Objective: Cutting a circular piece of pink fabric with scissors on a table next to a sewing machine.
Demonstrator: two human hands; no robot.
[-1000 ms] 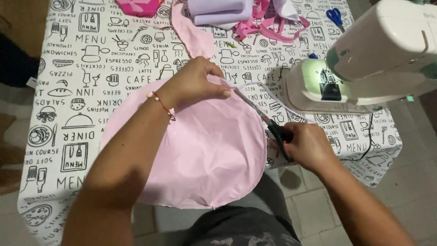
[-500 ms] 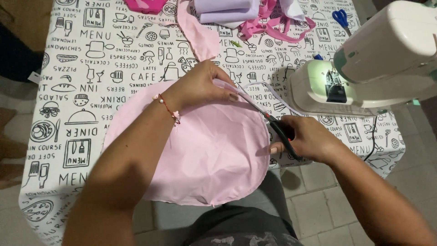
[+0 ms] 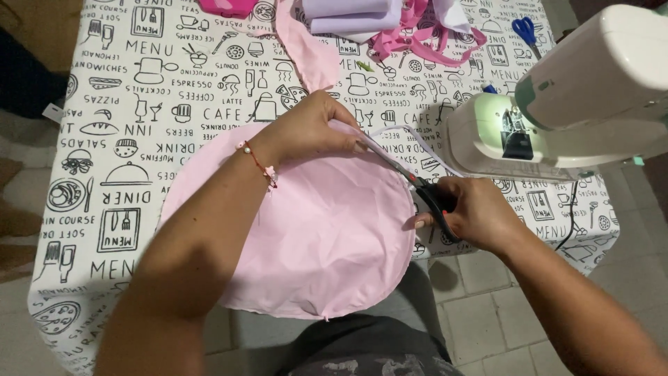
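- Head view, looking down at a table draped in a white cloth (image 3: 125,104) printed with black café drawings.
- A round piece of pale pink fabric (image 3: 313,237) lies at the near edge of the table, its lower part hanging over towards the person's lap.
- The left hand (image 3: 309,129) rests on the fabric's upper edge, fingers curled down and pinching the cloth there. A thin red bracelet (image 3: 259,166) circles the wrist.
- The right hand (image 3: 473,212) grips black-handled scissors (image 3: 417,186), fingers closed through the loops. The blades point up and left along the fabric's right rim, towards the left hand.
- A white sewing machine (image 3: 570,111) stands just beyond the right hand.
- At the far side of the table lie folded lilac cloth (image 3: 351,10), tangled pink straps (image 3: 417,35) and small blue scissors (image 3: 525,31).
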